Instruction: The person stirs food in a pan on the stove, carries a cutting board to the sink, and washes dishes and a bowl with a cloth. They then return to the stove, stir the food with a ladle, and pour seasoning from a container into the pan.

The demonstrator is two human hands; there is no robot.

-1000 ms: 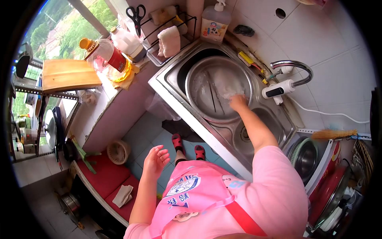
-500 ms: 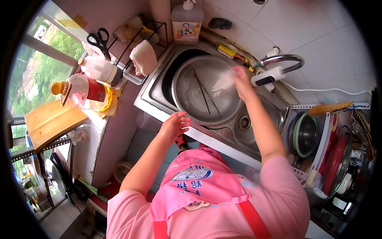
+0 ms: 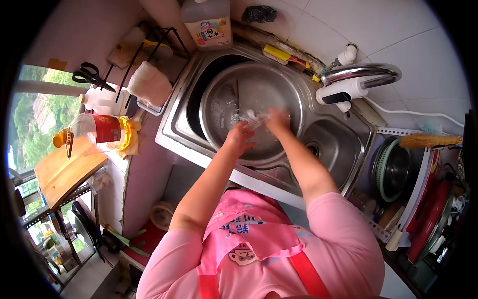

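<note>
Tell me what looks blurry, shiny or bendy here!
Head view: the right hand is smeared, the left hand sharper; head view: the chrome faucet spout catches shiny glints; head view: the scene looks rounded, with black corners, probably from a wide lens.

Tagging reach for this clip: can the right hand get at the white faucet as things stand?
Likely yes: between the right hand and the white faucet lie only the basin rim and bare sink ledge, though blur hides whether that hand is holding anything.
</note>
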